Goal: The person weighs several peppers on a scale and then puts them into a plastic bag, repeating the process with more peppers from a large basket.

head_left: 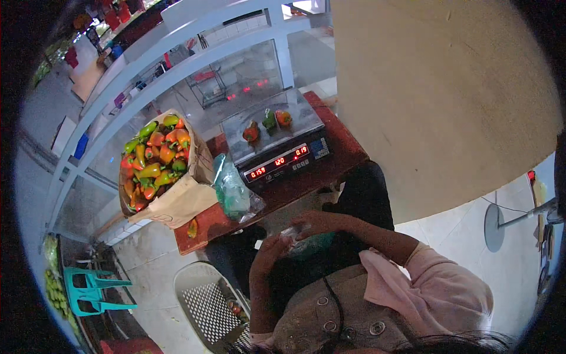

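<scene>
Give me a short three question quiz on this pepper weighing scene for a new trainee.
1. How many peppers lie on the scale?
2. True or false: the paper sack of peppers stands to the person's left of the scale.
3. What do the left hand and right hand hold between them?

Key: 1. Three. 2. True. 3. A thin clear plastic bag, as far as can be told.

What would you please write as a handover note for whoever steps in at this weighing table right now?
Left hand and right hand: both close to the body, together fingering a thin plastic bag; grip unclear.
Three peppers lie on the scale, display lit.
Paper sack of peppers and a bundle of bags sit on the red table.
Done: peppers weighed. Left: nothing bagged yet.
</scene>
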Action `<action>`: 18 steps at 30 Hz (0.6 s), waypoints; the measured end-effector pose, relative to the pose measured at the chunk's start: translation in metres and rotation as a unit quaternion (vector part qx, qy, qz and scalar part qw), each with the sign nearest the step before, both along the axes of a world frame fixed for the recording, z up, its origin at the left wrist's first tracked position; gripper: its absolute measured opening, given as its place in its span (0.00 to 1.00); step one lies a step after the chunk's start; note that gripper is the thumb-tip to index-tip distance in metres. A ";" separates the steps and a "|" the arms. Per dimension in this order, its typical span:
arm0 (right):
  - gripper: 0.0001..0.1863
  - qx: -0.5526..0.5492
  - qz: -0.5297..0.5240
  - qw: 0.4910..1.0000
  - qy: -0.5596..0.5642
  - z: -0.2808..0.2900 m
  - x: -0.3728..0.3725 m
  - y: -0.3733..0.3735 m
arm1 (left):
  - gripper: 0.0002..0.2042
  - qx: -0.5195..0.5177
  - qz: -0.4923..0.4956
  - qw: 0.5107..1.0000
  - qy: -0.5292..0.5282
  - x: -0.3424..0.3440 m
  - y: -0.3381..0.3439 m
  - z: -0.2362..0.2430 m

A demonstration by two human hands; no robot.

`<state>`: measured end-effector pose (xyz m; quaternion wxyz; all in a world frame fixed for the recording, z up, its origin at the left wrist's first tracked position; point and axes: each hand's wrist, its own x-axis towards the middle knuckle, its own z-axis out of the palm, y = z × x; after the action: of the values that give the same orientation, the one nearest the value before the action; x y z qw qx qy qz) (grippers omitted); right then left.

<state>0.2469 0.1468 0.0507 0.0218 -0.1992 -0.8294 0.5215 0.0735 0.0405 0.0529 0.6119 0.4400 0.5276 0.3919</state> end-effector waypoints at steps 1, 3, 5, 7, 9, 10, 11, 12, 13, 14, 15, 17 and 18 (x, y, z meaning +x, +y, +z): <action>0.27 0.013 -0.008 0.999 -0.043 0.005 -0.001 0.000 | 0.13 0.031 -0.002 0.999 0.016 -0.002 0.001 -0.001; 0.26 0.014 0.006 0.999 -0.050 0.014 -0.002 0.003 | 0.13 0.023 -0.010 0.999 0.024 -0.004 0.003 0.000; 0.26 0.015 0.022 0.998 -0.059 0.013 -0.002 0.004 | 0.13 0.013 -0.017 0.999 0.030 -0.003 0.006 0.004; 0.24 0.007 -0.001 1.000 -0.009 0.000 0.000 0.004 | 0.14 0.008 -0.009 0.999 0.040 0.004 0.009 0.011; 0.23 0.017 0.009 1.000 -0.001 -0.014 0.004 0.011 | 0.15 0.011 0.016 0.999 0.047 0.012 0.009 0.026; 0.22 0.027 0.027 0.999 0.013 -0.018 0.001 0.016 | 0.15 0.015 0.048 0.997 0.059 0.012 0.008 0.030; 0.20 0.071 0.032 0.997 -0.006 -0.004 -0.005 0.029 | 0.15 0.018 0.058 0.996 0.059 0.006 0.010 0.021; 0.18 0.116 0.039 0.992 -0.024 0.012 -0.012 0.050 | 0.15 0.022 0.021 0.999 0.031 -0.002 0.012 0.003; 0.16 0.085 -0.056 0.994 0.050 0.019 -0.019 0.069 | 0.15 0.026 -0.016 1.000 0.004 -0.011 0.014 -0.015; 0.14 0.051 -0.149 0.980 0.124 0.028 -0.025 0.091 | 0.15 0.031 -0.004 0.999 0.005 -0.015 0.016 -0.023; 0.15 0.106 -0.217 0.958 0.153 0.036 -0.036 0.121 | 0.14 0.017 0.004 1.000 -0.015 -0.017 0.017 -0.030; 0.15 0.177 -0.336 0.893 0.241 0.050 -0.050 0.169 | 0.14 0.009 0.033 0.999 -0.039 -0.019 0.021 -0.059; 0.14 0.289 -0.354 0.873 0.171 0.068 -0.059 0.168 | 0.14 0.007 0.031 0.999 -0.042 -0.022 0.019 -0.080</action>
<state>0.1880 0.3148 0.1182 0.4035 -0.3722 -0.8001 0.2417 0.0513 0.0599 -0.0266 0.6178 0.4115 0.5119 0.4323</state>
